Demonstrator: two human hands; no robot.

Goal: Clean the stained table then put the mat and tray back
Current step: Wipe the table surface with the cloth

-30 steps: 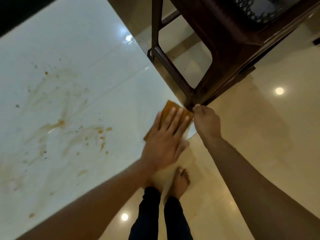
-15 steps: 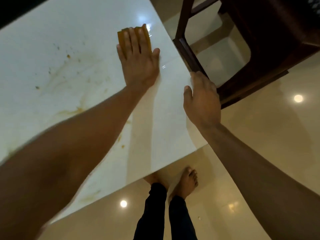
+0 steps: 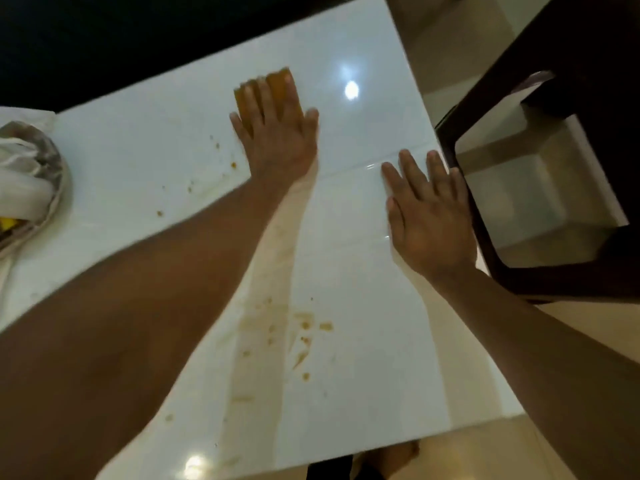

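Observation:
A glossy white table (image 3: 363, 306) carries brown stains (image 3: 301, 334) near its front and small specks (image 3: 194, 185) toward the middle. My left hand (image 3: 277, 133) lies flat, palm down, pressing an orange-brown cloth (image 3: 282, 84) onto the far part of the table. Only the cloth's far edge shows past the fingers. My right hand (image 3: 426, 216) rests flat on the table near its right edge, fingers spread, holding nothing. No mat is visible.
A round metal tray (image 3: 52, 188) holding crumpled white cloth sits at the table's left edge. A dark wooden chair (image 3: 519, 278) stands close against the table's right side. Tiled floor shows below, with my feet under the front edge.
My left hand slid the cloth from the table's front right corner out to the far side. My right hand left the corner edge and now lies flat on the tabletop.

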